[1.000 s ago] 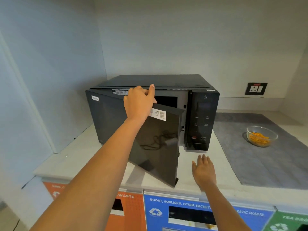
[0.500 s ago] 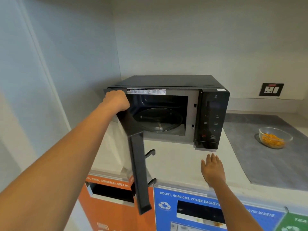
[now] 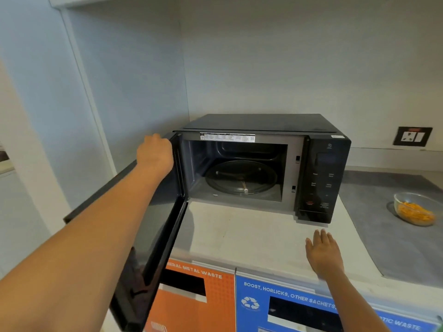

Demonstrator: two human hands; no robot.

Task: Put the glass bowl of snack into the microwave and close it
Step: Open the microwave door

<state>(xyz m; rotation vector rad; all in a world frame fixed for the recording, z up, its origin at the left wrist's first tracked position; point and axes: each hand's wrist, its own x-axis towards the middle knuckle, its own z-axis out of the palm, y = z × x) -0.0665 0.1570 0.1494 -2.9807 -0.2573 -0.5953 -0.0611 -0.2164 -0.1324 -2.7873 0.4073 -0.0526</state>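
A black microwave [image 3: 326,149] stands in the corner of a pale counter [image 3: 239,236]. Its door [image 3: 158,236] is swung wide to the left, showing the grey cavity and the glass turntable [image 3: 241,177]. My left hand [image 3: 154,153] curls over the door's top edge near the hinge side. My right hand [image 3: 323,254] lies flat on the counter in front of the control panel, fingers apart, holding nothing. The glass bowl of orange snack [image 3: 416,209] sits far right on a grey mat [image 3: 383,224], well away from both hands.
A wall socket [image 3: 412,136] is on the back wall at the right. Below the counter's front edge are waste bin fronts, an orange one [image 3: 199,295] and a blue one [image 3: 299,303] with slots. Walls close in the left and back sides.
My left hand has swung the microwave door from half open to wide open at the left. The right hand has stayed flat on the counter. The bowl has not moved.
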